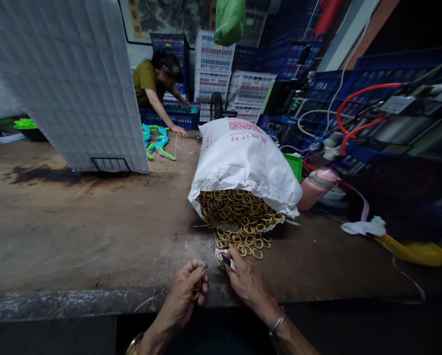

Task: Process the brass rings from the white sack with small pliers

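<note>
Brass-coloured rings [196, 291] are gripped in the curled fingers of my left hand [186, 286], over the table's front edge. My right hand [246, 281] is closed around a small knife [226, 261] with a dark pointed blade; its white part shows between the fingers. The blade is over the near edge of a spread of loose rings [248, 241] on the table. Behind them a white woven sack [243, 158] with red print lies on its side, its mouth towards me and full of the same rings.
A white ribbed panel [106, 98] stands at the left. Beyond it, a person [156, 81] leans over a blue crate [186, 116] beside turquoise-and-green clamps [160, 143]. A pink bottle [317, 187] and orange hoses [341, 113] are on the right. White crates [213, 64] are stacked behind.
</note>
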Available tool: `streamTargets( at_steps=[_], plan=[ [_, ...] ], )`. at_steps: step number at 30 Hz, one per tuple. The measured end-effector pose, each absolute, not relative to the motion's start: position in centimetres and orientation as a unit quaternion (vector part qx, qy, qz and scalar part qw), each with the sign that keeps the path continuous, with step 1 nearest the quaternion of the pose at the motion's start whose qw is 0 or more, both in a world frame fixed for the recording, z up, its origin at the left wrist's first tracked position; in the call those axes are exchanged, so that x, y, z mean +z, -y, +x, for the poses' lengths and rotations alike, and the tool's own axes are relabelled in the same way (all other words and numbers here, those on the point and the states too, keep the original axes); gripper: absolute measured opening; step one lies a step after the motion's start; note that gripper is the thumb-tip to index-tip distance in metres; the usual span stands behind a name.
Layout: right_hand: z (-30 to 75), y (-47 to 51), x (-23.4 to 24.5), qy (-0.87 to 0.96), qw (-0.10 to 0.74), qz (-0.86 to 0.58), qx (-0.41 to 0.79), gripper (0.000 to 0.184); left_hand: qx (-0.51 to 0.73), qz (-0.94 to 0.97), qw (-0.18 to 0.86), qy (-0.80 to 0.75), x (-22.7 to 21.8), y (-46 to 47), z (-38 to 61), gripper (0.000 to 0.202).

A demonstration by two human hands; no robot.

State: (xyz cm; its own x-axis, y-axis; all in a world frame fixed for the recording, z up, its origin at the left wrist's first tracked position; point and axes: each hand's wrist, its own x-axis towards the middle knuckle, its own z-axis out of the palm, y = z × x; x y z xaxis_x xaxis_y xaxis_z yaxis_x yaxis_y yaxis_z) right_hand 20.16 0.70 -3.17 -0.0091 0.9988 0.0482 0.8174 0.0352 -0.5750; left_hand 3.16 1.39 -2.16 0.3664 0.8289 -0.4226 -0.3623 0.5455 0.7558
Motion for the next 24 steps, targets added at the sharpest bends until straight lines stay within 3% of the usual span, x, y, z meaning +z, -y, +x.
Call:
streamTargets(
  at_steps=[3,8,17,20,24],
  plan=[
    [19.4,-0.6,-2.4,0.699,0.26,-0.62,0.242,0.018,0.366,0.381,0.71,-0.465,-2.3,-1.5,3.6,0.036],
    [17.5,-1.0,-0.9,0.673,0.299,-0.59,0.33,0.003,0.346,0.455,0.669,-0.475,-1.7,-1.6,3.4,0.029],
    [15.6,-0.9,-1.9,0.393,0.365,-0.562,0.63,0.037,0.427,0.489,0.602,-0.464,-2.0,-1.3,3.4,0.021],
    [15.5,-0.9,-2.0,0.349,0.38,-0.551,0.656,0.039,0.425,0.498,0.617,-0.436,-2.1,-1.3,3.5,0.022],
    [15.7,-1.4,-2.5,0.389,0.386,-0.578,0.605,0.033,0.388,0.462,0.651,-0.461,-1.9,-1.4,3.3,0.022]
  ],
)
